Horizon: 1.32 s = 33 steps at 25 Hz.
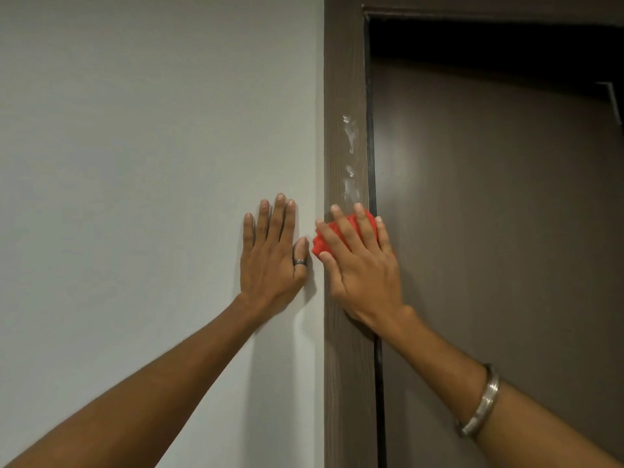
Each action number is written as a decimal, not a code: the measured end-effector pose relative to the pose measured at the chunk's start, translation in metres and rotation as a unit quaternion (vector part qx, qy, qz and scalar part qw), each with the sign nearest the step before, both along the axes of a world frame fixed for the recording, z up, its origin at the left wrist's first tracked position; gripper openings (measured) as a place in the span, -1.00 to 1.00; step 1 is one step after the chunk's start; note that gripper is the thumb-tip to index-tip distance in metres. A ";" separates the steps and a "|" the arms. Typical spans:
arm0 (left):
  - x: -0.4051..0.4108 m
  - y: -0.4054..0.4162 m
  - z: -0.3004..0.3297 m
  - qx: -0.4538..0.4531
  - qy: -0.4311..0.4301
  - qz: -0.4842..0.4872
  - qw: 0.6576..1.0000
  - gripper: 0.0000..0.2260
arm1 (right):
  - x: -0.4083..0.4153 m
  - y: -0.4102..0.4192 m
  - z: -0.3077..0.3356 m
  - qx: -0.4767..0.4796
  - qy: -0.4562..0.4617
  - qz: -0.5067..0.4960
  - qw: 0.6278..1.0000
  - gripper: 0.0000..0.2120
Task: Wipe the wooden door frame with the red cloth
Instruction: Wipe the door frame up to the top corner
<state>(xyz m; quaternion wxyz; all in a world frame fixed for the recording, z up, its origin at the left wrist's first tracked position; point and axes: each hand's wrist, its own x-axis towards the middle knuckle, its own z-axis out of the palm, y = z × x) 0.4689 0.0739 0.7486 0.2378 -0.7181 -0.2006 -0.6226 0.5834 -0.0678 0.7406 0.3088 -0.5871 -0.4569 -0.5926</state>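
A dark brown wooden door frame (344,96) runs upright through the middle of the view. White smears (350,157) streak it just above my right hand. My right hand (361,265) presses a bunched red cloth (324,241) flat against the frame, fingers spread over it; only the cloth's upper and left parts show. My left hand (273,255), wearing a dark ring, lies flat and empty on the wall left of the frame, fingers pointing up.
A pale grey wall (152,163) fills the left half. A dark brown door (506,231) sits shut right of the frame, with a black gap strip between them. The frame's top rail (472,11) crosses the upper right.
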 end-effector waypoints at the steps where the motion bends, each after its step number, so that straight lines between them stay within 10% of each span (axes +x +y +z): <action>1: -0.001 0.002 0.005 -0.001 -0.003 -0.001 1.000 -0.39 | -0.002 0.002 0.008 -0.002 -0.004 0.003 1.000 -0.47; 33: 0.000 0.009 0.108 0.009 -0.040 -0.026 0.999 -0.35 | -0.008 0.015 0.277 0.030 -0.022 -0.027 0.999 -0.46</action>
